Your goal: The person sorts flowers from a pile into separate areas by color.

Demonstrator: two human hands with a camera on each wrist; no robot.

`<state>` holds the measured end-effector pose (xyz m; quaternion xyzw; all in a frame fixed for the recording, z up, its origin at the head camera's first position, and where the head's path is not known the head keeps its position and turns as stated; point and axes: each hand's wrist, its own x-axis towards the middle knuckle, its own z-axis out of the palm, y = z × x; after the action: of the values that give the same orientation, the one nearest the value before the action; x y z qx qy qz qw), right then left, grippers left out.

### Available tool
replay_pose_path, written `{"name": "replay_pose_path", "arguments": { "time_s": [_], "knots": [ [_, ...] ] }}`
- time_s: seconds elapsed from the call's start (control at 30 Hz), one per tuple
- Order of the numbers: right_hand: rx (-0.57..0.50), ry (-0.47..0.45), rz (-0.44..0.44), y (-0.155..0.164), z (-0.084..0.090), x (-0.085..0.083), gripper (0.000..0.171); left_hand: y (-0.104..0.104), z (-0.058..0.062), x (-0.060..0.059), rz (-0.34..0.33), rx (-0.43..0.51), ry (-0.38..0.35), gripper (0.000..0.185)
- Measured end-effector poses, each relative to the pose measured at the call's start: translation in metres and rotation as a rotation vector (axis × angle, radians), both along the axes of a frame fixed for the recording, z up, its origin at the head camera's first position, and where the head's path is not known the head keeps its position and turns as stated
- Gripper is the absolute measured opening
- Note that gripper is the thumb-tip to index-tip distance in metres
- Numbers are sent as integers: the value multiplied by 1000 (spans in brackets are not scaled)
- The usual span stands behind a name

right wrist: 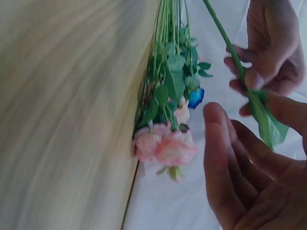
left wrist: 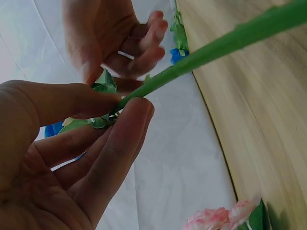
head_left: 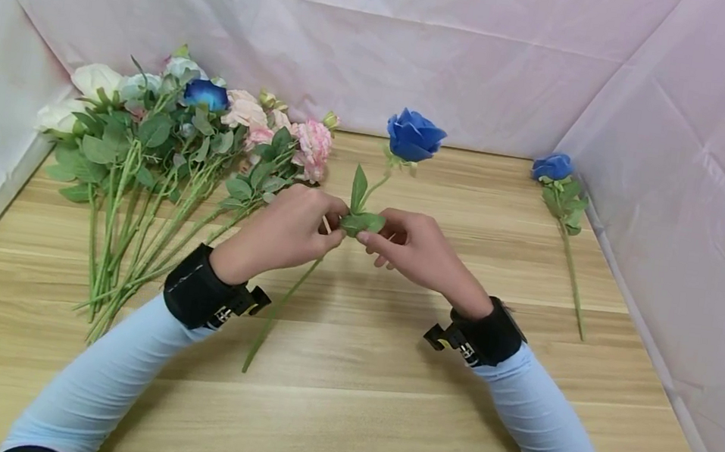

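A blue artificial rose [head_left: 414, 137] stands tilted over the table, its bloom away from me and its long green stem [head_left: 283, 306] slanting down toward the front. My left hand [head_left: 290, 226] pinches that stem just below the leaves, between thumb and fingertips; the left wrist view shows the pinched stem [left wrist: 192, 62] up close. On the other side, my right hand [head_left: 419, 252] holds a green leaf [head_left: 363, 223] of the rose between thumb and index finger. In the right wrist view this leaf [right wrist: 261, 120] is partly hidden by a finger, and the other fingers are loosely bent.
A heap of artificial flowers [head_left: 155, 130], white, pink and blue with long stems, lies on the wooden table [head_left: 364, 425] at the left. Another blue rose [head_left: 553, 167] lies at the right edge. Pale cloth walls [head_left: 373, 44] enclose the back and sides.
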<state>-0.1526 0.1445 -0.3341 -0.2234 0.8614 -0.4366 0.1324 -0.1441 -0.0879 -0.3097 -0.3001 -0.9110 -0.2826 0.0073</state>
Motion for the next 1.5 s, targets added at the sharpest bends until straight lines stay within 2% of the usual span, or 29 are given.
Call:
{"name": "replay_pose_path", "arguments": {
  "time_s": [0.17, 0.57, 0.8, 0.97, 1.1, 1.2, 1.5],
  "knots": [
    [-107, 12, -21, -8, -3, 4, 21, 7, -3, 4, -2, 41, -12, 7],
    [-264, 3, -94, -11, -8, 7, 21, 18, -11, 9, 8, 176, -9, 14],
    [-297, -11, -114, -11, -5, 8, 20, 22, -13, 9, 14, 205, -24, 17],
    [-298, -6, -118, -7, -5, 4, 19, 22, -14, 10, 10, 202, -35, 17],
    [-278, 13, -151, 3, -3, -2, 18, 18, -12, 9, 41, 187, -70, 31],
    [-231, 15, -198, 15, 3, -9, 18, 16, -11, 8, 68, 180, -92, 39],
    [-94, -3, -375, 72, 20, -34, 23, 12, -12, 5, 94, 165, -107, 38]
  ]
}}
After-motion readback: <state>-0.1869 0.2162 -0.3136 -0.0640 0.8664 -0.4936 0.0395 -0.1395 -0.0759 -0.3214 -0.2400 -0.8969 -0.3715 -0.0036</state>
